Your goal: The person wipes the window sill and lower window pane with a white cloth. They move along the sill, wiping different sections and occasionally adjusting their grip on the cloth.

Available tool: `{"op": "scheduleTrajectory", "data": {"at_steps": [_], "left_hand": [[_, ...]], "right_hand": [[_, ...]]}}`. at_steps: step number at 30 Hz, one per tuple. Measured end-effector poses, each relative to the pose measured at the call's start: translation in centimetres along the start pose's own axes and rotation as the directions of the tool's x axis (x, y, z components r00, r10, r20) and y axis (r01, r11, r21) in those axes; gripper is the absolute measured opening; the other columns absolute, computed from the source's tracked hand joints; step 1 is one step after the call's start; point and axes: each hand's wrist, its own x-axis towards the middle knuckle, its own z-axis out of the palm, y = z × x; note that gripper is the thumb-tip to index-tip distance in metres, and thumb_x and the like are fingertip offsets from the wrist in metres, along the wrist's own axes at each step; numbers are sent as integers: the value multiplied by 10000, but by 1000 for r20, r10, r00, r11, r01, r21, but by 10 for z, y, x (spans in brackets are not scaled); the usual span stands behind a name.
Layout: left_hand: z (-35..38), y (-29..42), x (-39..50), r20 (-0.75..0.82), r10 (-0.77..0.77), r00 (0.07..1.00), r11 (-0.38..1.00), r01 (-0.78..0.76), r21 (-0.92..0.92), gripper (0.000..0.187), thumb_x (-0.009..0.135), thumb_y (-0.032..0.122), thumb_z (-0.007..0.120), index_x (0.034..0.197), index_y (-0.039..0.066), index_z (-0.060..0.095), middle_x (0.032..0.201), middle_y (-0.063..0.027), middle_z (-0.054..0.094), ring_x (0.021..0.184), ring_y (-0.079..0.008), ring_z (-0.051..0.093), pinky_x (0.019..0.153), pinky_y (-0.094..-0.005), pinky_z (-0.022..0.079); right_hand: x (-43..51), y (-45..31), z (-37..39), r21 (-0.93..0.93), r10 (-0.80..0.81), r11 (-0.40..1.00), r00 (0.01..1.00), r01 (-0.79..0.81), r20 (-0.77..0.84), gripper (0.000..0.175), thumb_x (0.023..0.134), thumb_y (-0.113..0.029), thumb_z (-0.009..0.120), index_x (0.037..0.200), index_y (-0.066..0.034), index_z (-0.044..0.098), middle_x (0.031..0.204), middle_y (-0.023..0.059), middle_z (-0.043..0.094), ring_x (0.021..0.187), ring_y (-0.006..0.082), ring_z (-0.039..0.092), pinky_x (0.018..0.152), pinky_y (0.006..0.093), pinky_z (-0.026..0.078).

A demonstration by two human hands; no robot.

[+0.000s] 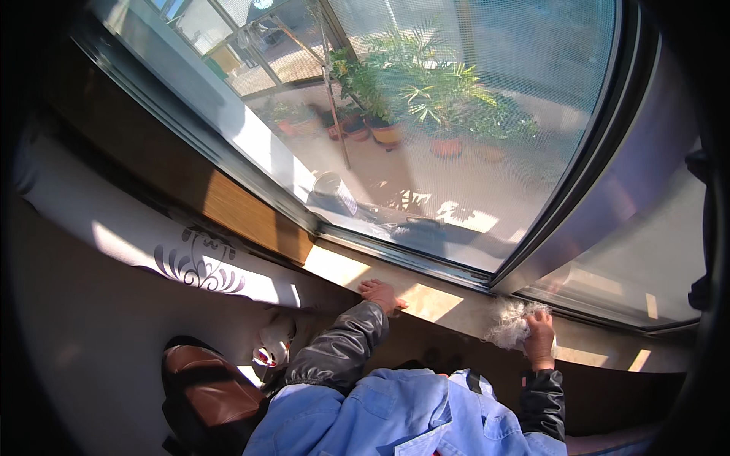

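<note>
My left hand (381,295) rests with fingers spread on the sunlit stone windowsill (433,301), holding nothing. Further right, my right hand (539,338) grips a fluffy whitish bundle of fibres (509,322) against the sill, close to the foot of the window frame. What the bundle is made of cannot be told. Part of it is hidden under my fingers. Behind the sill stands a tall glass window with a mesh screen (513,114), set in a metal frame (410,255).
Beyond the glass are potted plants (385,134), a pole (336,114) and a whitish bucket (335,194). A wooden panel (245,211) adjoins the sill on the left. Below it are a patterned white surface (197,265), a brown leather seat (211,387) and a plastic bag (275,342).
</note>
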Motion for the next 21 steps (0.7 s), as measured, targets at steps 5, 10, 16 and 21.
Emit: {"op": "scheduleTrajectory", "data": {"at_steps": [5, 10, 16, 21], "left_hand": [[4, -2, 0, -32, 2, 999, 999, -3, -34, 1464, 538, 705, 871, 1525, -147, 205, 1560, -401, 239, 1474, -531, 216, 1174, -593, 235], [9, -4, 3, -35, 32, 999, 999, -33, -12, 1463, 562, 723, 848, 1527, -152, 183, 1569, -399, 220, 1482, -532, 189, 1185, -600, 196], [17, -10, 3, -110, 76, 991, 996, -82, -43, 1445, 564, 714, 849, 1517, -156, 200, 1548, -421, 230, 1467, -554, 200, 1175, -609, 210], [23, -14, 0, -180, 103, 978, 988, -122, -98, 1443, 545, 697, 866, 1498, -168, 214, 1524, -422, 266, 1442, -570, 234, 1138, -619, 281]], "right_hand": [[10, -43, -128, 202, -107, 970, 985, 132, -134, 500, 494, -36, 765, 989, -89, 712, 1134, 156, 646, 1099, 375, 605, 933, 400, 509], [4, -47, -291, 69, -163, 928, 565, 367, -809, 338, 858, -150, 716, 1172, -44, 650, 1301, 210, 566, 1243, 375, 551, 1016, 467, 504], [54, -8, -299, -341, -345, 938, 267, 64, -900, 348, 861, -170, 740, 1165, -47, 626, 1312, 193, 544, 1230, 384, 536, 1003, 486, 494], [60, 19, -224, -378, -380, 923, 308, 66, -872, 361, 863, -187, 760, 1160, -49, 606, 1321, 180, 525, 1220, 393, 524, 992, 501, 485]]}}
